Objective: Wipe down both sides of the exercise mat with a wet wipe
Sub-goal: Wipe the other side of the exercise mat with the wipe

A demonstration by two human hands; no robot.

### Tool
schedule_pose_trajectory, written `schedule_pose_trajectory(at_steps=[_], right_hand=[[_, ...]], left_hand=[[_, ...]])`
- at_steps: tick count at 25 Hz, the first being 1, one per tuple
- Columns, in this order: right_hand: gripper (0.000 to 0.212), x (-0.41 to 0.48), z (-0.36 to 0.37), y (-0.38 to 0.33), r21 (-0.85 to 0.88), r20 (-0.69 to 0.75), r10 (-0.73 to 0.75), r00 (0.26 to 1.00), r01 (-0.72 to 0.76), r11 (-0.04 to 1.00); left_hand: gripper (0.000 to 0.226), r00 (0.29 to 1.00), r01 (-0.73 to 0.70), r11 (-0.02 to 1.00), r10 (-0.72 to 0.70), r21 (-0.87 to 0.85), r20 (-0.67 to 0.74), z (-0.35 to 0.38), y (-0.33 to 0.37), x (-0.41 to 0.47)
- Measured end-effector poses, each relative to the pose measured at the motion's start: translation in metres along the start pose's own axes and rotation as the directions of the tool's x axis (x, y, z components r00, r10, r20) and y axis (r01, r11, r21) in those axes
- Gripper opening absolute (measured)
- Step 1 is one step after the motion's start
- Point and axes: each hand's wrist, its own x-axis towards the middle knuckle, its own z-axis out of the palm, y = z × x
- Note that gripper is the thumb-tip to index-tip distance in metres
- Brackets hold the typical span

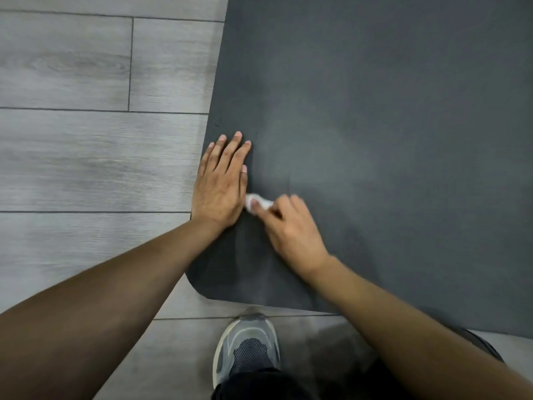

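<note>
**Mat pinned flat, wipe at its near corner**

The exercise mat [375, 140] lies flat on the plank floor [72, 140], its long axis running away from the person, with the near short end by the shoe [248, 345]. It looks soft, light and floppy (likely to creep) — best lifted by a long edge. The left hand [220, 186] presses it with straight fingers. The right hand [291, 229] pinches the balled wet wipe [259, 202] just beside it.

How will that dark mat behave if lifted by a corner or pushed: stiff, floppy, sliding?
Probably floppy: the exercise mat looks thin and lies flat on the plank floor, so a lifted corner would likely drape. It may creep under rubbing: the left hand presses flat near its edge while the right hand pinches the wet wipe against it.
</note>
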Motion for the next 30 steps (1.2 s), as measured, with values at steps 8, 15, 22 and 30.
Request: schedule_pose_trajectory(at_steps=[8,15,22,30], right_hand=[[0.035,0.022,-0.027,0.013,0.242,0.091,0.113,0.989,-0.132,0.961],[0.026,0.043,-0.029,0.046,-0.106,-0.117,0.214,0.97,-0.226,0.968],[0.02,0.047,-0.023,0.058,-0.076,-0.025,0.036,0.999,-0.038,0.996],[0.023,0.063,-0.084,0.195,-0.071,-0.31,0.582,0.752,-0.629,0.774]], left_hand=[[0.051,1.0,-0.004,1.0,0.004,-0.007,-0.026,0.0,0.002,0.0],[0.045,0.994,0.055,0.998,-0.053,0.016,-0.092,-0.002,0.011,0.01],[0.047,0.986,-0.075,0.997,0.074,0.001,-0.15,0.008,0.034,0.046],[0.051,0.993,-0.073,0.997,0.075,0.016,-0.092,0.025,0.039,0.094]])
